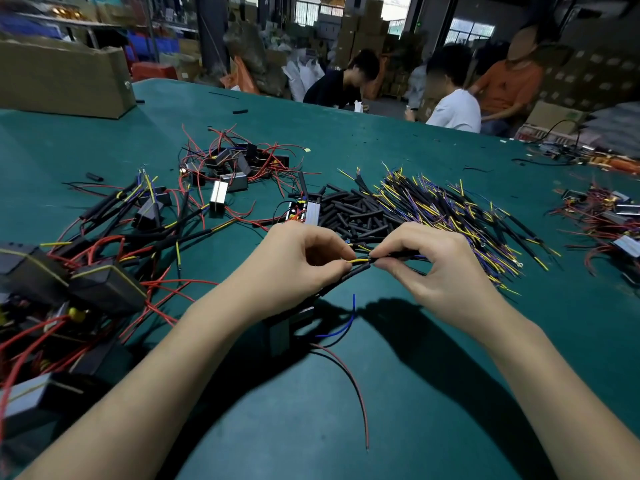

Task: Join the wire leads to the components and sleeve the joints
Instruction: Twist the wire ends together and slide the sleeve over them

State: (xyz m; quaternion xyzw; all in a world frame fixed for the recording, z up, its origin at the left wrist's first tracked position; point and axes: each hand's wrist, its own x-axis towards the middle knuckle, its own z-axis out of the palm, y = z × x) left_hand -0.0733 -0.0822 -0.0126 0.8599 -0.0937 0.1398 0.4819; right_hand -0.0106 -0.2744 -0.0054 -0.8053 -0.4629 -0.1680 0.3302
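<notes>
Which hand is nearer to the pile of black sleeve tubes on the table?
The right hand. It works just in front of the pile of black sleeve tubes, near its right part. The left hand is in front of the pile's left end, slightly further away.

A factory workshop: stacked cartons (367, 26), a green worktable (433, 393) strewn with wire leads (450, 209).

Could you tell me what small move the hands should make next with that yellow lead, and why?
Probably bring the yellow lead the rest of the way to the black wire end and twist them together. The left hand pinches the lead, the right hand pinches the wire, tips nearly meeting, and the sleeve waits just below.
</notes>
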